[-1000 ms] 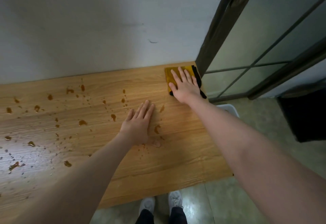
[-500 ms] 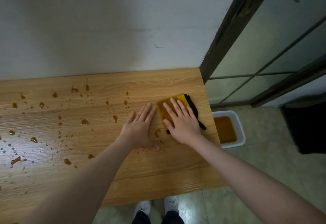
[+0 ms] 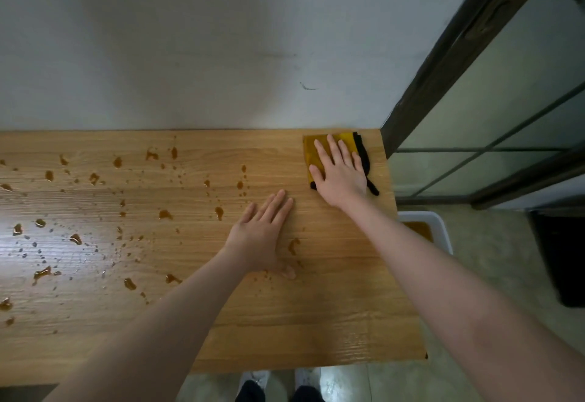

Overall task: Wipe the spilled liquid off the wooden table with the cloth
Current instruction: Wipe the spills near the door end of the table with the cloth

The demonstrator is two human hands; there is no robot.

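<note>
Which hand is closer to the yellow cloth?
The right. The right hand lies flat on top of the cloth in the table's far right corner; the left hand rests on bare wood nearer the person, apart from it.

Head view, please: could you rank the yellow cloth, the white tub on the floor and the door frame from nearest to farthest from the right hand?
1. yellow cloth, directly under the right hand.
2. door frame, just right.
3. white tub, below the table's right edge.
</note>
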